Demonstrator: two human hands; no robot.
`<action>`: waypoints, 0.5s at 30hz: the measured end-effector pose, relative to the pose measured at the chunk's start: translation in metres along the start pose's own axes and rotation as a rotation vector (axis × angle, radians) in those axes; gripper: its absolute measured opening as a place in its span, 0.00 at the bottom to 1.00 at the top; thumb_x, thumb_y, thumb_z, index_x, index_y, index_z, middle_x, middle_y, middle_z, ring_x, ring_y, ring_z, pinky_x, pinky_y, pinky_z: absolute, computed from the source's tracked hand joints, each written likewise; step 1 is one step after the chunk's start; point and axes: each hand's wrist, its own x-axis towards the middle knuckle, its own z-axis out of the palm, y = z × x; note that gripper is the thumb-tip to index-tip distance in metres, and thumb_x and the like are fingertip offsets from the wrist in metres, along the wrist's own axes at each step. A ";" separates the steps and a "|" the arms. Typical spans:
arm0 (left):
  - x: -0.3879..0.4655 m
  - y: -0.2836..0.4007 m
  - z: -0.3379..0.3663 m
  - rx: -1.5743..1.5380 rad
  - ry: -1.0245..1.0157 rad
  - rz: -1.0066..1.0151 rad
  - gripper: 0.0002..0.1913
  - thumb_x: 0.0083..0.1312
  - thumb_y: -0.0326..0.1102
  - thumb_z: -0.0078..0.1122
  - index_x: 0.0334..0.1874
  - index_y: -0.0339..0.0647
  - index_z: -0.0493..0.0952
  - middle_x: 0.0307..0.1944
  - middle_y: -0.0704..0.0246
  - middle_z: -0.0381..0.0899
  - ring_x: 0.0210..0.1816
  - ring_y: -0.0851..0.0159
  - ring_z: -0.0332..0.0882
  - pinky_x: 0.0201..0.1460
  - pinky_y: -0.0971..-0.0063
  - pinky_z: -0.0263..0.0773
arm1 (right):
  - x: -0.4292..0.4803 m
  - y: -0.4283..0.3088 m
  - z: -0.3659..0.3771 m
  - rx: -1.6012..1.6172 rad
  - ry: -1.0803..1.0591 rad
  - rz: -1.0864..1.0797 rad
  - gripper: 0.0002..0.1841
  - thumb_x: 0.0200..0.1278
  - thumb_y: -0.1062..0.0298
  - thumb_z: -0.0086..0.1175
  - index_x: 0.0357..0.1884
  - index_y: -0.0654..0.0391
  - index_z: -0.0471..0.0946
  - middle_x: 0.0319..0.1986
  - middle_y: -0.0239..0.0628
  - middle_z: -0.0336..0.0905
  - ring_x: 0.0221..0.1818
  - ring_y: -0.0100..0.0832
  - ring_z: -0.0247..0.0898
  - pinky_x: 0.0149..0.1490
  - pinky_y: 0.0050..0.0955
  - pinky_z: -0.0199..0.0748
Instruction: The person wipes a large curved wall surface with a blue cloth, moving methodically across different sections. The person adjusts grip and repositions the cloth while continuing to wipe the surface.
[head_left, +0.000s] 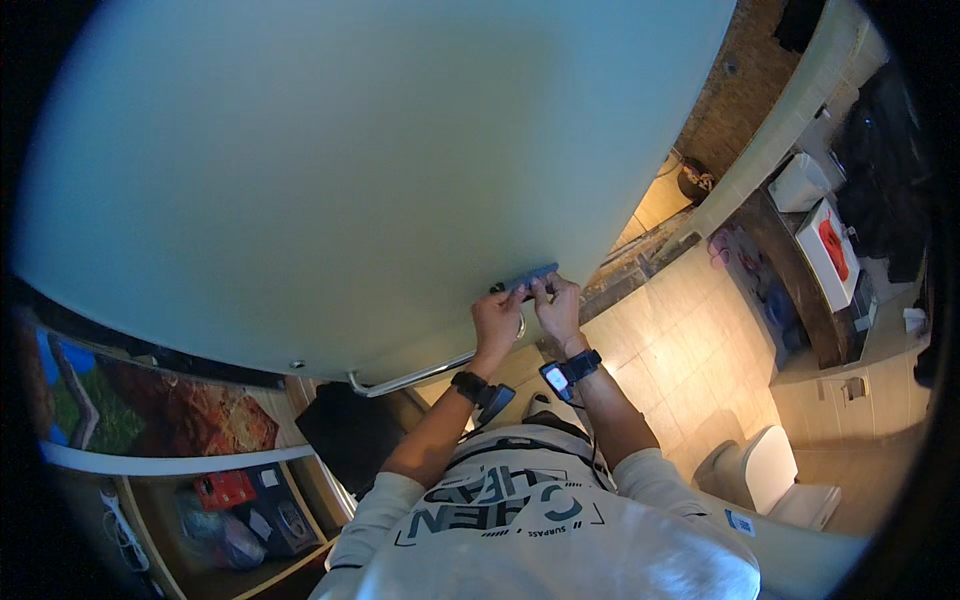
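Both my hands are up against a large frosted glass panel (337, 172). Between them is a narrow blue strip-like tool (538, 276) with a small black part at its left end. My left hand (496, 322) pinches it near that end. The thumb and fingers of my right hand (556, 307) grip it further right. My fingers hide its lower edge, and I cannot tell its exact kind. A chrome bar handle (412, 382) fixed to the panel runs just below my left hand, and its curved end shows between my wrists.
Right of the panel is a tiled floor (675, 330) with a stone threshold (622, 289). Further right stand a white washbasin (814, 270) holding a red cloth-like thing and a toilet (772, 465). At lower left, an open wooden compartment (165, 525) holds boxes and plastic bags.
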 end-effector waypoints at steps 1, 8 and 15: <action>-0.003 -0.021 0.010 0.034 -0.034 -0.060 0.18 0.72 0.45 0.65 0.37 0.32 0.87 0.16 0.64 0.77 0.24 0.77 0.66 0.28 0.72 0.68 | -0.006 0.018 0.005 0.000 -0.014 -0.014 0.10 0.68 0.71 0.57 0.30 0.67 0.81 0.24 0.47 0.82 0.25 0.36 0.78 0.35 0.33 0.74; -0.018 -0.108 0.031 -0.173 -0.053 -0.118 0.19 0.69 0.45 0.67 0.33 0.30 0.83 0.19 0.53 0.76 0.20 0.69 0.69 0.28 0.68 0.68 | -0.028 0.074 0.040 0.023 -0.056 0.154 0.09 0.65 0.69 0.60 0.32 0.66 0.82 0.24 0.51 0.81 0.26 0.44 0.79 0.35 0.39 0.74; -0.033 -0.117 -0.018 -0.100 0.059 -0.150 0.19 0.67 0.44 0.69 0.33 0.29 0.83 0.16 0.55 0.73 0.20 0.71 0.63 0.25 0.67 0.63 | -0.055 0.056 0.089 -0.008 -0.075 0.075 0.11 0.64 0.65 0.59 0.30 0.63 0.82 0.21 0.54 0.78 0.26 0.54 0.77 0.36 0.47 0.71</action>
